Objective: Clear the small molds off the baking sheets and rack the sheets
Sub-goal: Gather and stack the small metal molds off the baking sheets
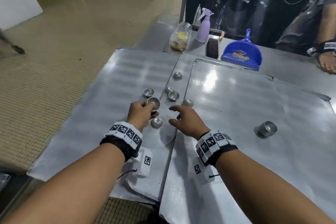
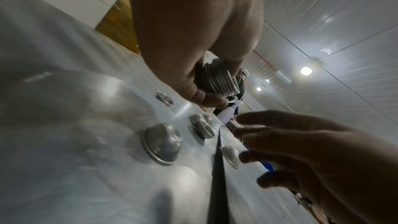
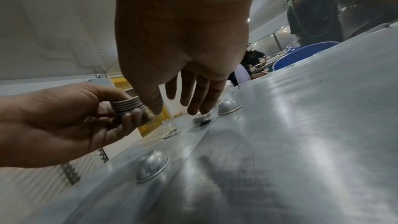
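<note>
molds: loose ones (image 1: 174, 95) scattered along the seam between both baking sheets (image 1: 112, 85)
left hand (image 1: 141, 112): gripping a nested stack (image 1: 153, 104)
right hand (image 1: 187, 121): fingers spread, holding nothing, over the seam

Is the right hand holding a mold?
No, the right hand is open above the sheets; only the left hand holds molds.

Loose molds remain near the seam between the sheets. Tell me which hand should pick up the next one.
Right. The right hand is open and reaches over the loose molds, while the left hand already grips a nested stack of molds.
</note>
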